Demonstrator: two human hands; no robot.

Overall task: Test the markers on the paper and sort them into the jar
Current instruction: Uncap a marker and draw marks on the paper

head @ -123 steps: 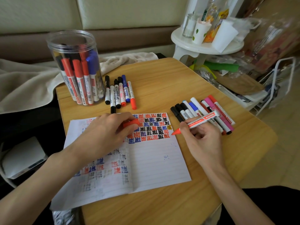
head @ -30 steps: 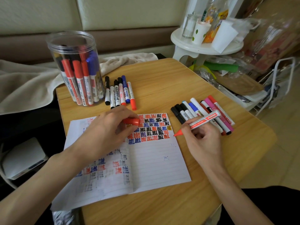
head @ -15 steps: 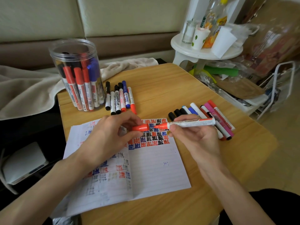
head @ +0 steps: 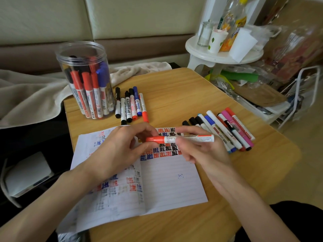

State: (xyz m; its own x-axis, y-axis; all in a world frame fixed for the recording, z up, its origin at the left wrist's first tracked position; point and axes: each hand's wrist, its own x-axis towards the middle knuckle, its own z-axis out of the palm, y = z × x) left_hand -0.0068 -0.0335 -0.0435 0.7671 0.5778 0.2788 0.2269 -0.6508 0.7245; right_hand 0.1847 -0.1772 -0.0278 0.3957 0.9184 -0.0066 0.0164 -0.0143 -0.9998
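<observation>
Here the red marker [head: 188,138] lies level over the paper [head: 171,186], long axis nine to three, cap [head: 154,139] toward nine. The left hand [head: 118,151] pinches the cap end in a narrow grip; the right hand [head: 202,151] holds the barrel, grip curled round it. The one jar [head: 83,81] stands at eleven o'clock, nearer the left hand. Beside it lie six markers [head: 130,105]; a pile [head: 227,130] of roughly nine, overlapping, sits at two o'clock on the worktop [head: 174,95].
</observation>
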